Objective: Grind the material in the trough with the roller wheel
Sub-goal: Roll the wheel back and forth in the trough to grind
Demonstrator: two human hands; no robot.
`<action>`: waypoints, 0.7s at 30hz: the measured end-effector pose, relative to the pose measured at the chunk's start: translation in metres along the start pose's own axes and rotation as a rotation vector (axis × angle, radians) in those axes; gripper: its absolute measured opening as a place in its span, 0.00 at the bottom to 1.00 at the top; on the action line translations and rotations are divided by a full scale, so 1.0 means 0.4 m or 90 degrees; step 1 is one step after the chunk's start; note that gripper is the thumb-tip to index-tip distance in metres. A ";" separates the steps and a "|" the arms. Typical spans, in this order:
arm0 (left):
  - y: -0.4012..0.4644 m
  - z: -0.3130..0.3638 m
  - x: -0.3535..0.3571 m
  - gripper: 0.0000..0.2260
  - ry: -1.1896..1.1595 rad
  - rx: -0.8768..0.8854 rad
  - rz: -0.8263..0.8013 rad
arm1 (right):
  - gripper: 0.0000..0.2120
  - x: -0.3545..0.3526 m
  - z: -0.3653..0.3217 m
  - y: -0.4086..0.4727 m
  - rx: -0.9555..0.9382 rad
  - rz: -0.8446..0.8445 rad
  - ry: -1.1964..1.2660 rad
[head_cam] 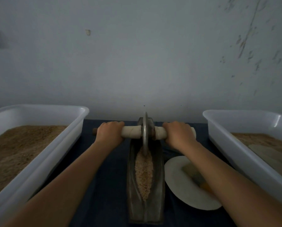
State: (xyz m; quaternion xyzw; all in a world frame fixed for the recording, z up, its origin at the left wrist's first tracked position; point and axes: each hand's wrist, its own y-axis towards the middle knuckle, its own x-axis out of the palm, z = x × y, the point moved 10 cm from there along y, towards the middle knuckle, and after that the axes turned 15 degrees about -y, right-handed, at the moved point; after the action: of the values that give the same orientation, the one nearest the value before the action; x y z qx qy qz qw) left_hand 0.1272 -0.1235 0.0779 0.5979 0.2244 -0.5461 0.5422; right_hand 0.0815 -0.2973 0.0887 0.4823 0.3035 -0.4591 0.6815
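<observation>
A long dark metal trough [131,185] lies on the table, running away from me, with pale crumbly material [144,174] heaped along its groove. The thin metal roller wheel [145,133] stands upright at the trough's far end, its lower edge in the material. A cloth-wrapped axle handle [131,132] runs through the wheel. My left hand [109,132] grips the handle's left side and my right hand [178,134] grips its right side. Both arms are stretched forward.
A white plastic tub [52,154] of brown powder stands on the left and another white tub [235,154] on the right. A white plate [178,182] with a brush [191,173] lies right of the trough, under my right forearm. A grey wall rises close behind.
</observation>
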 end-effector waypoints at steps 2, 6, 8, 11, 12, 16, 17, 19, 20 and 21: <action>-0.025 0.002 -0.004 0.08 0.006 0.011 0.003 | 0.08 -0.005 -0.007 -0.021 -0.013 -0.003 -0.003; -0.108 0.009 -0.017 0.10 -0.012 0.040 -0.001 | 0.08 -0.034 -0.032 -0.089 -0.055 0.011 -0.008; -0.150 0.014 -0.032 0.11 -0.032 0.043 -0.001 | 0.07 -0.052 -0.047 -0.121 -0.081 0.009 -0.004; -0.204 0.025 -0.058 0.11 -0.052 0.049 0.000 | 0.06 -0.080 -0.059 -0.166 -0.097 -0.002 0.011; -0.219 0.028 -0.064 0.11 -0.061 0.050 -0.002 | 0.07 -0.089 -0.060 -0.179 -0.101 -0.004 0.015; -0.272 0.033 -0.093 0.12 -0.078 0.057 -0.008 | 0.07 -0.122 -0.063 -0.229 -0.109 0.002 0.054; -0.279 0.036 -0.101 0.12 -0.083 0.060 -0.005 | 0.06 -0.130 -0.060 -0.239 -0.103 0.006 0.060; -0.281 0.045 -0.113 0.12 -0.080 0.068 0.003 | 0.03 -0.130 -0.053 -0.250 -0.091 0.005 0.056; -0.276 0.050 -0.113 0.12 -0.073 0.072 0.005 | 0.01 -0.124 -0.051 -0.250 -0.088 -0.001 0.051; -0.267 0.054 -0.111 0.12 -0.066 0.073 0.007 | 0.03 -0.116 -0.049 -0.246 -0.083 -0.004 0.045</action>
State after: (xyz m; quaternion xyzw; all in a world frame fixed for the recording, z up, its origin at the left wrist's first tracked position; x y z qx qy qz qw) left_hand 0.0130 -0.0950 0.0785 0.6004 0.1613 -0.5853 0.5204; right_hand -0.0266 -0.2747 0.0844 0.4519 0.3581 -0.4235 0.6987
